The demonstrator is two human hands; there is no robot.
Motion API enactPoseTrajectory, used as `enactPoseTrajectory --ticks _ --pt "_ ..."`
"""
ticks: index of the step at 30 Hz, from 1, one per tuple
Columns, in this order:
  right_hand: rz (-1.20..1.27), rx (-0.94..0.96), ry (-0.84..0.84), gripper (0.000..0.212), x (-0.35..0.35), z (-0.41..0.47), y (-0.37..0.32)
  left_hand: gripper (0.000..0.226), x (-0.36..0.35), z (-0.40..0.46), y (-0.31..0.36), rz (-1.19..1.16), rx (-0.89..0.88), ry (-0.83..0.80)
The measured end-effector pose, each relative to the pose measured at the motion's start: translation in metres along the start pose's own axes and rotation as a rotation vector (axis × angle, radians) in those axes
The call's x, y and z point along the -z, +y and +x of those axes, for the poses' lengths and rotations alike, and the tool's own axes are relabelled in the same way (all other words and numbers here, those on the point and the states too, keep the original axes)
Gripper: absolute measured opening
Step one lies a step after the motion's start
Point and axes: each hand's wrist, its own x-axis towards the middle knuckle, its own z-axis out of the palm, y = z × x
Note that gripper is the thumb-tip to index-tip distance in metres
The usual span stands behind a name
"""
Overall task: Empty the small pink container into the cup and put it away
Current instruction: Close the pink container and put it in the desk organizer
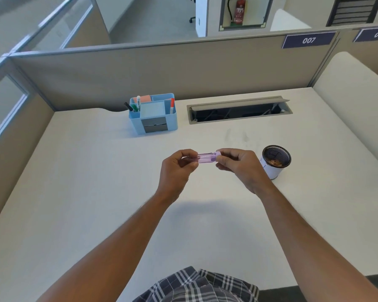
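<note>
A small clear pink container (206, 158) is held level above the white desk (96, 182), between both hands. My left hand (176, 168) pinches its left end. My right hand (240, 165) grips its right end, where a paler pink cap sits. To the right of my right hand stands the cup (275, 160), white outside with a dark mesh rim. Small brownish pieces lie at its bottom. The container looks see-through; I cannot tell what is inside it.
A blue desk organiser (153, 114) with markers and note pads stands at the back left of the desk. An open cable tray (238, 111) is cut into the desk at the back. Beige partition walls enclose the desk on the far side and left.
</note>
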Motion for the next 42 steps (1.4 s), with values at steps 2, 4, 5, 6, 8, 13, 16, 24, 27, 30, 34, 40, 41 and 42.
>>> enactPoseTrajectory --ticks 2,4,5,6,8,13,16,24,27,30,34,40,41,42 --pt "0.000 0.015 0.004 0.021 -0.004 0.000 -0.001 0.024 0.004 0.000 0.000 0.020 -0.006 0.012" --pt "-0.026 0.034 0.013 0.027 -0.008 -0.001 -0.003 0.021 0.008 0.001 0.000 0.020 0.004 0.014" --pt "-0.043 0.041 0.018 0.030 -0.009 -0.001 -0.004 0.020 0.009 0.001 0.000 0.008 0.013 0.009" --pt "-0.058 0.046 0.023 0.032 -0.010 -0.001 -0.005 0.020 0.011 0.002 -0.001 -0.008 0.025 0.002" --pt "-0.074 0.051 0.031 0.033 -0.013 -0.001 -0.007 0.019 0.014 0.003 -0.001 -0.045 0.047 -0.020" --pt "-0.090 0.064 0.030 0.033 -0.017 0.001 -0.008 0.016 0.019 0.005 -0.003 -0.128 0.051 -0.045" --pt "-0.098 0.070 0.027 0.033 -0.018 0.004 -0.007 0.017 0.020 0.006 -0.003 -0.118 0.039 -0.054" --pt "0.062 0.044 0.024 0.020 -0.021 0.010 -0.004 0.014 0.021 0.011 -0.004 -0.066 0.017 -0.047" --pt "0.088 0.043 0.023 0.018 -0.022 0.012 -0.003 0.017 0.023 0.012 -0.004 -0.033 0.026 -0.043" --pt "0.091 0.035 0.021 0.018 -0.023 0.014 -0.002 0.019 0.023 0.012 -0.004 0.000 0.010 -0.025" --pt "0.090 0.028 0.007 0.017 -0.024 0.014 -0.001 0.021 0.022 0.012 -0.005 0.033 -0.027 -0.002" --pt "0.008 0.047 0.019 0.025 -0.023 0.012 0.000 0.022 0.021 0.011 -0.005 0.055 -0.042 0.026" --pt "-0.027 0.053 0.024 0.028 -0.022 0.011 -0.001 0.022 0.021 0.011 -0.004 0.047 -0.033 0.023" --pt "-0.051 0.060 0.026 0.031 -0.022 0.011 -0.001 0.023 0.020 0.011 -0.004 0.033 -0.026 0.017"
